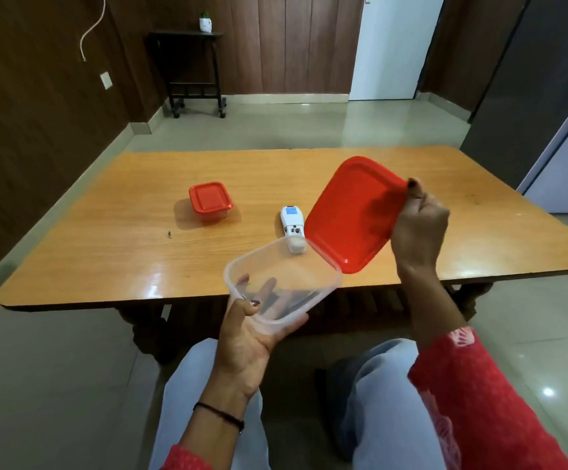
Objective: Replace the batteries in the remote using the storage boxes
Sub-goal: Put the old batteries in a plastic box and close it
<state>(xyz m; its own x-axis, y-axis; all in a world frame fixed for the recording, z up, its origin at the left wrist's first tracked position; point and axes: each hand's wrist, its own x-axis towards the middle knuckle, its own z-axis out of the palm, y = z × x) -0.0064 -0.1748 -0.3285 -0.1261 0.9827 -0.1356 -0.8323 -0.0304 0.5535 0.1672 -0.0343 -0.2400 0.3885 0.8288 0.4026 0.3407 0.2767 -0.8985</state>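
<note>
My left hand (241, 344) holds a clear plastic storage box (282, 279) from below, lifted over the table's near edge; dark, battery-like shapes show at its bottom, blurred. My right hand (418, 228) grips a red lid (350, 215) by its far right corner, tilted up and off the box, touching the box rim at its lower corner. A white remote (292, 222) lies face down on the table behind the box, its battery compartment open and its near end partly hidden by the box rim. A small storage box with a red lid (210, 202) stands shut to the left.
The wooden table (106, 232) spreads ahead, with a small dark speck (169, 234) near its left side. My knees are below its near edge. A black side table with a white pot (205, 23) stands at the far wall.
</note>
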